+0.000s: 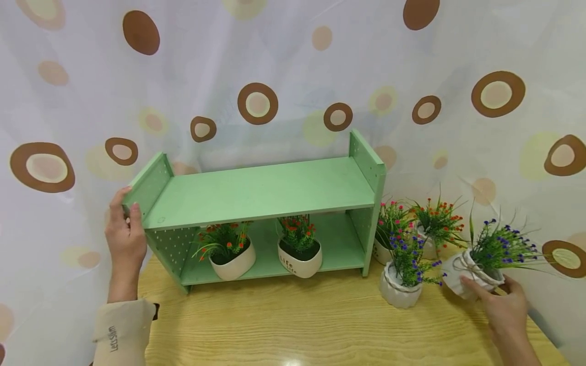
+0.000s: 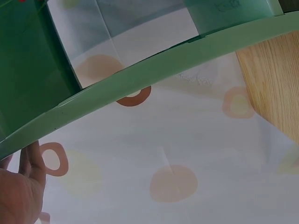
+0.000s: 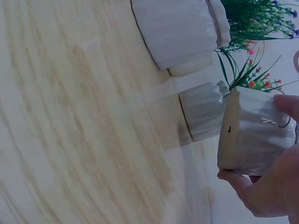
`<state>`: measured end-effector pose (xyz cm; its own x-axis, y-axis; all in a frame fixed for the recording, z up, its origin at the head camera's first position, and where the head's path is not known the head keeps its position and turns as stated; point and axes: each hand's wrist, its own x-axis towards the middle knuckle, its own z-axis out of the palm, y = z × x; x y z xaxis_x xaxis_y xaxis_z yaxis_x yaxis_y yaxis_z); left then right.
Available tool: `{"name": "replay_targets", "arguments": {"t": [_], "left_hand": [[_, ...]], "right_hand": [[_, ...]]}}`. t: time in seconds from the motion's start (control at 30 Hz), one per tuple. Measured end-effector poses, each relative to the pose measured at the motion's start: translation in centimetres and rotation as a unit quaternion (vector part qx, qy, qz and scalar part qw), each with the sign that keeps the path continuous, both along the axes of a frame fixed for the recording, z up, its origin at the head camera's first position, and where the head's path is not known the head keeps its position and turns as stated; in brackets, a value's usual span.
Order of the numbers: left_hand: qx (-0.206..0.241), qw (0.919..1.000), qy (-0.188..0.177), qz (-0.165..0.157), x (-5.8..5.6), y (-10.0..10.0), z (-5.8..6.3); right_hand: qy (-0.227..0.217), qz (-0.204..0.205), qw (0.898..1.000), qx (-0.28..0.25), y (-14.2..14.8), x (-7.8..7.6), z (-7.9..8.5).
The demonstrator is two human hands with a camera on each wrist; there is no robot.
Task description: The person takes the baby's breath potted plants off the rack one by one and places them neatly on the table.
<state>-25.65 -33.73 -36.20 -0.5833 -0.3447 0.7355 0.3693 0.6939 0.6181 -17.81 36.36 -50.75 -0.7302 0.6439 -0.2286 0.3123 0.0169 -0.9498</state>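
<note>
My left hand (image 1: 125, 234) grips the upper left side panel of a green two-tier shelf (image 1: 270, 190), thumb at the front edge and fingers on the outer side. In the left wrist view its fingers (image 2: 33, 163) meet the green edge. With my right hand (image 1: 508, 305) I hold a white pot (image 1: 469, 274) of purple-blue flowers, tilted, to the right of the shelf. The right wrist view shows that pot's pale base (image 3: 228, 135) lifted off the table. Two white oval pots, one left (image 1: 235, 262) and one right (image 1: 304, 262), stand on the lower tier with red flowers.
Right of the shelf stand a white ruffled pot (image 1: 400, 290) with blue flowers, a pot with pink flowers (image 1: 389, 216) and one with orange-red flowers (image 1: 439, 221). All are on a wooden table (image 1: 284, 320). A dotted curtain (image 1: 293, 56) hangs close behind.
</note>
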Motion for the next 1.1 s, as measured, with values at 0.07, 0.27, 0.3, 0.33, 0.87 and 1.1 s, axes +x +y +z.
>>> {"name": "replay_targets", "arguments": {"t": [0.07,0.27,0.3,0.33,0.87,1.1], "left_hand": [[0.001,1.0,0.001,-0.001,0.0,0.0,-0.1],[0.004,1.0,-0.001,-0.003,-0.1,0.0,-0.1],[0.004,1.0,-0.001,-0.003,-0.1,0.0,0.0],[0.004,1.0,-0.001,-0.003,-0.1,0.0,0.0],[0.009,0.9999,-0.012,0.004,0.0,-0.1,-0.1],[0.007,0.9999,-0.011,0.005,-0.1,-0.1,-0.1]], "right_hand": [[-0.019,0.019,0.999,0.018,0.1,-0.1,-0.4],[-0.047,0.057,0.997,0.034,-0.2,-0.3,-1.4],[-0.053,0.06,0.996,0.034,-0.3,-0.4,-1.4],[-0.057,0.062,0.996,0.034,-0.3,-0.4,-1.4],[-0.056,0.146,0.984,0.09,-0.5,-0.8,-1.4],[-0.023,0.172,0.979,0.104,-0.2,-0.9,-2.2]]}}
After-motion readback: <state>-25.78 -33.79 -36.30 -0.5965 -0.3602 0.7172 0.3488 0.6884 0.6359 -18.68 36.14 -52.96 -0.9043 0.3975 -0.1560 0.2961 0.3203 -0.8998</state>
